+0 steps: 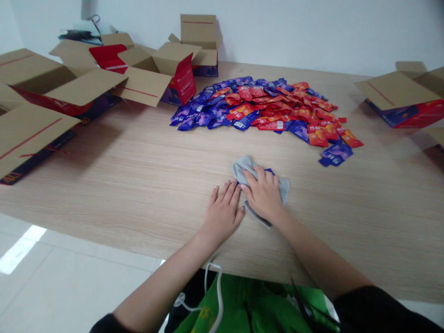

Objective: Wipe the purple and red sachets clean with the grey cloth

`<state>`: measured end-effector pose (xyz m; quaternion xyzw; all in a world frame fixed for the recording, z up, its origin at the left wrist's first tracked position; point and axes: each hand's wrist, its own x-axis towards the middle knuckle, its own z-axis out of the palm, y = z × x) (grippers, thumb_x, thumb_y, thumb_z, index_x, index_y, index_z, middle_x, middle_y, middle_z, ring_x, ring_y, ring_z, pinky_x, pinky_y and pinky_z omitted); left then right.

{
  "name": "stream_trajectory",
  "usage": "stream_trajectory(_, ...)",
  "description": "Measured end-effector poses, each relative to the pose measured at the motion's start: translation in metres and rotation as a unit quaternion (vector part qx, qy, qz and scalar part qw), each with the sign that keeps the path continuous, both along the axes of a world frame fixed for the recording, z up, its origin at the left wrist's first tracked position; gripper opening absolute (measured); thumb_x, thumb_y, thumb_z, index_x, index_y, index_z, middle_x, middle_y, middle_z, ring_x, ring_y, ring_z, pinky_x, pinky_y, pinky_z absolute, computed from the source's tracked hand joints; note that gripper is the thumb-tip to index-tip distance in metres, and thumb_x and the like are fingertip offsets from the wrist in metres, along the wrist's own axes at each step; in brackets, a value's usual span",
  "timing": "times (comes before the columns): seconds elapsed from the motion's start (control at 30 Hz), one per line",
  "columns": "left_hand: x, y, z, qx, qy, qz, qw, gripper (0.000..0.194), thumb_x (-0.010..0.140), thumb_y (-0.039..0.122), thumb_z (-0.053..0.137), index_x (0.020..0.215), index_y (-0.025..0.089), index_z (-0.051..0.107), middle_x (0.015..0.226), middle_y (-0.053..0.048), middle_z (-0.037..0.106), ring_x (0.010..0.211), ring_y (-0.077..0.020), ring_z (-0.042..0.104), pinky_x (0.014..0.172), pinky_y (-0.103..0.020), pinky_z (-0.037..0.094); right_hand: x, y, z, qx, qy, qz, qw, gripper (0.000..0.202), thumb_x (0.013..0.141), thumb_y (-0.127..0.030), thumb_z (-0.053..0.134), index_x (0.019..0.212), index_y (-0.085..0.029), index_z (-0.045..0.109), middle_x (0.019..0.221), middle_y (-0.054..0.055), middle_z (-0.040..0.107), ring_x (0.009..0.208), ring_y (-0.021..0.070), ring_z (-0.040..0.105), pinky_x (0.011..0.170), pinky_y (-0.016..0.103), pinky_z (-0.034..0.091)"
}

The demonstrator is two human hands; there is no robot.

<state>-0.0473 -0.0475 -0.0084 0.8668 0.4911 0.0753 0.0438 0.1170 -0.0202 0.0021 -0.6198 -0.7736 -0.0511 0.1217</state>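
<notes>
My right hand (264,194) presses a crumpled grey cloth (244,167) down on the table, its fingers bent over the fabric. Part of a dark blue packet (269,171) peeks out from beneath the cloth, and most of it is hidden. My left hand (225,208) lies flat just left of the cloth, fingers stretched out, with its fingertips at a small blue edge of the packet. Beyond both hands spreads a heap of blue and red-orange packets (263,104). One blue packet (336,153) lies at the heap's near right end.
Open cardboard boxes stand on the wooden table (138,185): a large box (65,104) at the left, a red-sided box (183,81) beside the heap, a box (199,32) against the wall, and another box (405,104) at the right. A white cord (219,291) hangs near my body.
</notes>
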Motion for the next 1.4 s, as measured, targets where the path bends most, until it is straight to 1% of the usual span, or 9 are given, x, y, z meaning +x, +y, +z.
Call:
stream_trajectory(0.23, 0.000, 0.000, -0.002, -0.003, -0.007, 0.001, 1.000, 0.058, 0.100, 0.042, 0.032, 0.152, 0.015, 0.032, 0.161, -0.007, 0.027, 0.149, -0.0249, 0.025, 0.119, -0.051, 0.023, 0.084, 0.025, 0.002, 0.014, 0.103, -0.127, 0.986, 0.040, 0.091, -0.026, 0.043, 0.124, -0.017, 0.063, 0.114, 0.014, 0.054, 0.100, 0.0270, 0.054, 0.085, 0.040, 0.045)
stream_trajectory(0.37, 0.000, 0.002, -0.001, -0.004, -0.010, -0.006, 1.000, 0.058, 0.101, 0.041, 0.032, 0.152, 0.015, 0.032, 0.161, -0.007, 0.027, 0.148, -0.0256, 0.025, 0.119, -0.052, 0.023, 0.042, 0.031, 0.018, 0.065, 0.183, -0.057, 0.979, 0.042, 0.090, -0.018, 0.042, 0.126, -0.022, 0.063, 0.117, 0.011, 0.052, 0.100, 0.0218, 0.054, 0.086, 0.034, 0.045)
stream_trajectory(0.53, -0.002, 0.002, -0.001, -0.009, -0.006, -0.009, 1.000, 0.058, 0.101, 0.043, 0.032, 0.150, 0.014, 0.037, 0.157, -0.009, 0.037, 0.147, -0.0259, 0.028, 0.119, -0.051, 0.022, -0.007, 0.014, 0.009, -0.004, 0.032, 0.046, 0.998, 0.043, 0.091, -0.023, 0.047, 0.130, -0.034, 0.062, 0.129, 0.009, 0.053, 0.103, 0.0261, 0.048, 0.088, 0.041, 0.038)
stream_trajectory(0.7, -0.003, 0.002, -0.001, -0.002, -0.009, -0.012, 1.000, 0.058, 0.101, 0.040, 0.032, 0.153, 0.016, 0.031, 0.162, -0.005, 0.026, 0.148, -0.0244, 0.025, 0.119, -0.051, 0.024, 0.049, 0.005, -0.006, 0.001, -0.010, -0.089, 0.996, 0.047, 0.088, -0.019, 0.049, 0.132, -0.027, 0.061, 0.126, 0.015, 0.052, 0.101, 0.0288, 0.048, 0.085, 0.042, 0.038)
stream_trajectory(0.83, -0.002, 0.002, -0.001, 0.000, -0.012, -0.017, 1.000, 0.057, 0.101, 0.040, 0.031, 0.153, 0.016, 0.031, 0.161, -0.006, 0.027, 0.148, -0.0254, 0.025, 0.118, -0.052, 0.024, 0.089, 0.010, -0.001, -0.013, 0.032, -0.116, 0.993, 0.046, 0.088, -0.017, 0.043, 0.130, -0.020, 0.063, 0.117, 0.016, 0.051, 0.100, 0.0278, 0.051, 0.084, 0.041, 0.044)
stream_trajectory(0.97, -0.001, 0.002, -0.001, 0.006, -0.015, -0.014, 1.000, 0.057, 0.100, 0.040, 0.032, 0.152, 0.017, 0.032, 0.161, -0.006, 0.029, 0.148, -0.0256, 0.026, 0.118, -0.051, 0.024, 0.054, 0.017, 0.012, 0.022, 0.113, -0.077, 0.990, 0.049, 0.091, -0.019, 0.040, 0.136, -0.022, 0.057, 0.117, 0.014, 0.051, 0.101, 0.0255, 0.053, 0.085, 0.039, 0.045)
stream_trajectory(1.07, -0.002, 0.002, 0.000, 0.002, -0.012, -0.011, 1.000, 0.056, 0.100, 0.041, 0.034, 0.150, 0.017, 0.037, 0.158, -0.008, 0.036, 0.148, -0.0259, 0.027, 0.119, -0.050, 0.022, 0.007, 0.012, 0.015, 0.004, 0.049, -0.007, 0.999, 0.050, 0.093, -0.021, 0.042, 0.140, -0.031, 0.054, 0.123, 0.012, 0.052, 0.099, 0.0259, 0.051, 0.085, 0.040, 0.042)
stream_trajectory(1.17, -0.002, 0.002, 0.000, 0.001, -0.009, -0.013, 1.000, 0.055, 0.099, 0.041, 0.035, 0.149, 0.017, 0.039, 0.157, -0.008, 0.038, 0.147, -0.0258, 0.027, 0.119, -0.050, 0.022, -0.008, 0.003, 0.010, -0.023, -0.012, -0.001, 1.000, 0.043, 0.094, -0.035, 0.047, 0.136, -0.033, 0.058, 0.123, 0.012, 0.054, 0.097, 0.0272, 0.049, 0.084, 0.042, 0.040)
stream_trajectory(1.4, -0.001, 0.001, 0.001, -0.002, -0.009, -0.014, 1.000, 0.056, 0.100, 0.039, 0.032, 0.153, 0.019, 0.032, 0.162, -0.003, 0.028, 0.148, -0.0265, 0.025, 0.118, -0.052, 0.024, 0.080, 0.002, 0.000, -0.022, -0.003, -0.124, 0.992, 0.045, 0.098, -0.040, 0.037, 0.132, -0.025, 0.062, 0.115, 0.014, 0.053, 0.095, 0.0258, 0.053, 0.080, 0.038, 0.043)
